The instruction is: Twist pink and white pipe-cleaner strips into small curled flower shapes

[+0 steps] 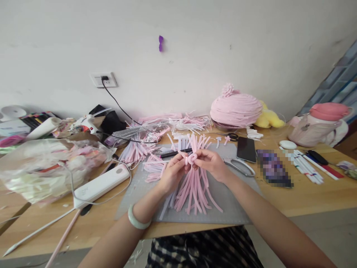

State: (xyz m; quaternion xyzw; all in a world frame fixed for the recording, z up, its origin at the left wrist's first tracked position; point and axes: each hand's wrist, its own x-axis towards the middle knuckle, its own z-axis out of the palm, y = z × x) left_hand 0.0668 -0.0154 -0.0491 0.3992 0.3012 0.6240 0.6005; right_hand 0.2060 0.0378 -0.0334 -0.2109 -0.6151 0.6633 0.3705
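In the head view, both hands met over a grey mat [234,208] on a wooden table [306,197]. The left hand [173,172] and the right hand [210,162] had their fingers closed on a pink strip [192,159], pinching it between them where it curled into a small loop, held just above the mat. A pale bangle [136,219] sat on the left wrist. Beneath the hands a bundle of pink strips [193,191] fanned out on the mat, with more strips sticking up behind the loop. To the right of the right hand lay scissors [240,166], partly on the mat, and a dark phone [246,149] just beyond them. Farther back stood a pink wound dome [235,108] with something yellow [269,118] beside it. Right of the phone, white sticks [305,166] lay on the table. To the left lay a white power bank [102,185] with a cable, next to a crumpled clear bag [47,167], and a glue gun [88,124] lay near the wall, well apart from the hands. A black cord ran from a wall socket [103,79] down to the table.
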